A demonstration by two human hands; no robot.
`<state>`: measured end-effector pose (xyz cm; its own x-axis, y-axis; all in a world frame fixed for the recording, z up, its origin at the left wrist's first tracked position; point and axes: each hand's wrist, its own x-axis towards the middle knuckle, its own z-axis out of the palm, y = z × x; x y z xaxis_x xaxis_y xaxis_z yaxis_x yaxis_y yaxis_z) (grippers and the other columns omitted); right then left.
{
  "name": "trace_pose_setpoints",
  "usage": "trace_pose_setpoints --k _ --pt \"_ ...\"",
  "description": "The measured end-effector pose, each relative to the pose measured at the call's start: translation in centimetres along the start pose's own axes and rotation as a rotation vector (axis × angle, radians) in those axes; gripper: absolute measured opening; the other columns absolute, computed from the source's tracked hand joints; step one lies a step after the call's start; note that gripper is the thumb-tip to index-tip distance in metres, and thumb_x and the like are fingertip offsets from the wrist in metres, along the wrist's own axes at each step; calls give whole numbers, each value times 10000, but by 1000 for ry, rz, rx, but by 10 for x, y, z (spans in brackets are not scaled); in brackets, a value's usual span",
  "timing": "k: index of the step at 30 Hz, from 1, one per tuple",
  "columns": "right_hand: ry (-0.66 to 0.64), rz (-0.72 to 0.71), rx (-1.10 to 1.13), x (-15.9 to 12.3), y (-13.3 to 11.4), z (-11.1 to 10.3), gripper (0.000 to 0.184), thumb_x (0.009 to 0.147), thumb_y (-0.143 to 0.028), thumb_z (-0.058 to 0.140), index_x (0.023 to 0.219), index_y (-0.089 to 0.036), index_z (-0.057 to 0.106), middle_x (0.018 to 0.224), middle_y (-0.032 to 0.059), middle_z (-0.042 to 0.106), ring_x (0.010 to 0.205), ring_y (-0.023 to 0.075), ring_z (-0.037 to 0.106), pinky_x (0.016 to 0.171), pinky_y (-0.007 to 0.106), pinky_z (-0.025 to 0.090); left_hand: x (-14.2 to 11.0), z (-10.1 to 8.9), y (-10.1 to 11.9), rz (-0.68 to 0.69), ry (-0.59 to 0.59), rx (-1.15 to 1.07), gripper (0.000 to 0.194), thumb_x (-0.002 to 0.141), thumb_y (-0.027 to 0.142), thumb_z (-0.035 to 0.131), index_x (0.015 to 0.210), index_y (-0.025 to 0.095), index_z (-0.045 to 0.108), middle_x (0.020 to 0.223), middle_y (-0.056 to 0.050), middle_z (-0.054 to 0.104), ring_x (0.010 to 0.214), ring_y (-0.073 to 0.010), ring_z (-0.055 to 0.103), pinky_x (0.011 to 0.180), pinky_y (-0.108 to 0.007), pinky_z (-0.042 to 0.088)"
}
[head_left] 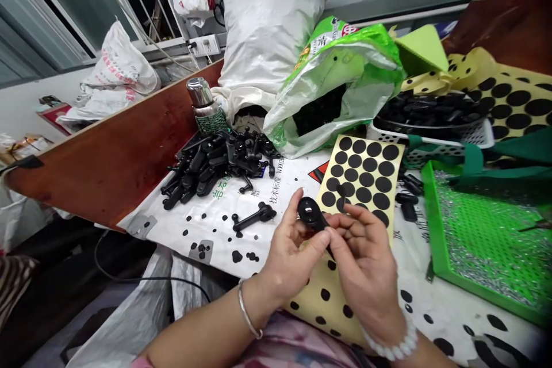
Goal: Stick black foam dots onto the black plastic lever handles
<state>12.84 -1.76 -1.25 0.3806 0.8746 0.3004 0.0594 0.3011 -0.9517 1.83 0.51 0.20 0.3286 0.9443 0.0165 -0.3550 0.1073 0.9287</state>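
Note:
My left hand (288,253) is closed around a black plastic part with a round, glossy end (309,211) and a narrower arm. My right hand (366,264) pinches the arm side of the same part between thumb and fingers. Just behind the fingers lies a yellowish sheet of round black stickers (366,167); a dark bit near my right fingertips is too blurred to name. To the left, a single black arm-shaped part (254,217) rests on the white table cover. Beyond it is a heap of similar black parts (211,164).
A green tray of small metal pieces (440,247) stands at the right, with a white basket of black parts (487,135) behind it. An open green bag (284,121), a metal flask (200,95) and a large white sack (271,17) line the back. Black dots speckle the cover.

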Motion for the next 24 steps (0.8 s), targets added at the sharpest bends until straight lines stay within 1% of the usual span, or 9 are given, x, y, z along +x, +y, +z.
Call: trace_pose_setpoints --k 4,6,8,10,12,15,17,19,24 --pt "34 -15 -21 -4 -3 -3 329 814 -305 662 1106 -252 519 912 48 631 856 198 637 742 340 570 7 -3 -1 -76 125 -159 680 716 331 737 1283 148 411 911 -79 718 875 -197 680 883 -358 483" --pt "94 -44 -137 3 -9 -15 224 790 -324 681 982 -250 592 851 37 631 794 200 630 729 345 563 9 -10 3 -116 152 -152 609 703 315 737 1212 147 449 854 -72 717 723 -173 678 733 -315 516" --pt "95 -31 -220 14 -17 -30 134 781 -364 680 839 -255 628 843 39 639 766 207 627 707 348 559 9 -14 7 -142 128 -108 544 716 290 713 1182 146 474 832 -66 710 633 -140 648 626 -260 496" --pt "-7 65 -180 27 -27 -43 171 770 -424 681 807 -262 641 929 53 668 805 230 646 684 356 569 6 -15 9 -164 80 -48 499 730 257 681 1177 137 495 832 -66 703 598 -114 623 596 -232 472" --pt "-185 212 -84 37 -36 -50 238 740 -466 700 857 -261 666 1005 79 690 867 271 664 672 379 588 3 -14 10 -179 33 -1 506 716 214 667 1188 129 504 846 -62 696 576 -94 600 613 -231 468" --pt "-456 452 38 48 -46 -51 316 716 -465 722 942 -244 701 958 114 719 832 306 688 648 430 605 -1 -13 11 -200 -24 39 574 660 140 652 1214 130 500 884 -53 682 631 -105 604 667 -248 477" --pt "-542 574 76 51 -49 -49 322 703 -464 733 935 -241 715 904 111 726 771 299 697 626 435 607 -3 -13 12 -200 -62 64 611 639 108 635 1232 134 492 933 -58 676 754 -142 628 726 -263 480" --pt "-552 627 58 53 -49 -45 339 669 -478 755 904 -236 723 893 109 724 783 299 696 640 427 606 -4 -15 13 -185 -102 94 629 644 102 630 1253 138 481 1001 -73 671 888 -180 628 792 -280 472" --pt "-532 578 -12 53 -48 -39 347 614 -492 785 826 -222 732 921 106 717 864 303 677 707 411 592 -6 -18 13 -139 -192 132 645 687 142 639 1303 134 445 1092 -106 651 1024 -226 599 853 -310 452"
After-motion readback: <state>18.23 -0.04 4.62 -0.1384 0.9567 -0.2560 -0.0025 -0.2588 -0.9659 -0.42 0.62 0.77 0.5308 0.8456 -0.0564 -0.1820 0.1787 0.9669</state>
